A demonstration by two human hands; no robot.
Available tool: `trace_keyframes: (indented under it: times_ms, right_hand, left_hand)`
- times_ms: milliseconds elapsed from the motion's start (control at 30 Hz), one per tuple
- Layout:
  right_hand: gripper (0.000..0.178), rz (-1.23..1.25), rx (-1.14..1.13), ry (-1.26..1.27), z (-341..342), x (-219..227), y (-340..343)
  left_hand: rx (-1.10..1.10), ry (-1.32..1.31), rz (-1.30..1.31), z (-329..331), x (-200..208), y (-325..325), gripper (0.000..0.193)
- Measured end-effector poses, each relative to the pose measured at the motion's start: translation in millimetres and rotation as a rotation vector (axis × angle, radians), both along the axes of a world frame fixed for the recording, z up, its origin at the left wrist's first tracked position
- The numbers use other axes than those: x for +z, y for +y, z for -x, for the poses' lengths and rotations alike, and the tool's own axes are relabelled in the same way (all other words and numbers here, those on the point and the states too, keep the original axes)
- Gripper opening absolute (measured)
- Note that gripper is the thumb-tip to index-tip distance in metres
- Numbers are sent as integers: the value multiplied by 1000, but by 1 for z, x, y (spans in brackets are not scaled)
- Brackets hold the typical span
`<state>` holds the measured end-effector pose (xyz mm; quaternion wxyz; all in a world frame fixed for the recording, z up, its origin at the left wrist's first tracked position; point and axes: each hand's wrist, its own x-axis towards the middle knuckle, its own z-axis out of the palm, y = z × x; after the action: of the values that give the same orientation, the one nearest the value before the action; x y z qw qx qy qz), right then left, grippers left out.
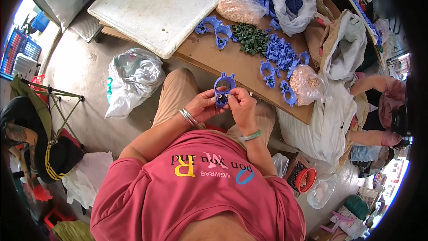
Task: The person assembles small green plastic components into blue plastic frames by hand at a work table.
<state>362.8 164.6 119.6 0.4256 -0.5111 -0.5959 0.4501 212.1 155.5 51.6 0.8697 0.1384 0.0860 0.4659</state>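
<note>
Above my lap, in front of the table edge, I hold a blue plastic ring-shaped part [226, 79] with small lugs. My left hand [203, 106] is closed on its left side, thumb and fingers pinching the lower section. From the right, my right hand [243, 108] pinches the same lower section with closed fingertips. Small pale and dark bits show in that section, but the fingertips partly cover them. On the cardboard-topped table [198, 56] lie similar blue ring parts [222, 35], a heap of small dark green pieces [250, 39] and a heap of small blue pieces [281, 52].
A white foam board [156, 11] covers the table's left. Clear bags of pale pieces [243, 6] and an open white sack [292, 0] stand on the table. A white plastic bag [133, 80] rests on the floor at left. Another person's arm [370, 84] reaches in from the right.
</note>
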Motion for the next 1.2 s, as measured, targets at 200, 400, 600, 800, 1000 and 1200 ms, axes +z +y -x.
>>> trace_keyframes:
  times_ms: [200, 400, 600, 800, 1000, 1200]
  right_hand:
    - [9, -138, -168, 22, -8, -20, 18]
    - [8, -417, -147, -463, -32, -48, 83]
    - [14, -565, -185, -705, -35, -44, 115]
    - [8, -637, -284, -500, -53, 5, 81]
    - [11, -719, -660, -756, -172, 61, 83]
    - [16, -154, -380, -1257, -236, 44, 134]
  left_hand:
    - [85, -3, 23, 4, -8, 1, 43]
    - [84, -46, 12, -1, -3, 3, 45]
    - [109, 62, 70, 2, -4, 5, 52]
    - [116, 1, 4, 9, -11, 2, 48]
    - [83, -16, 12, 5, -12, 6, 47]
    - [27, -60, 15, -6, 1, 9, 47]
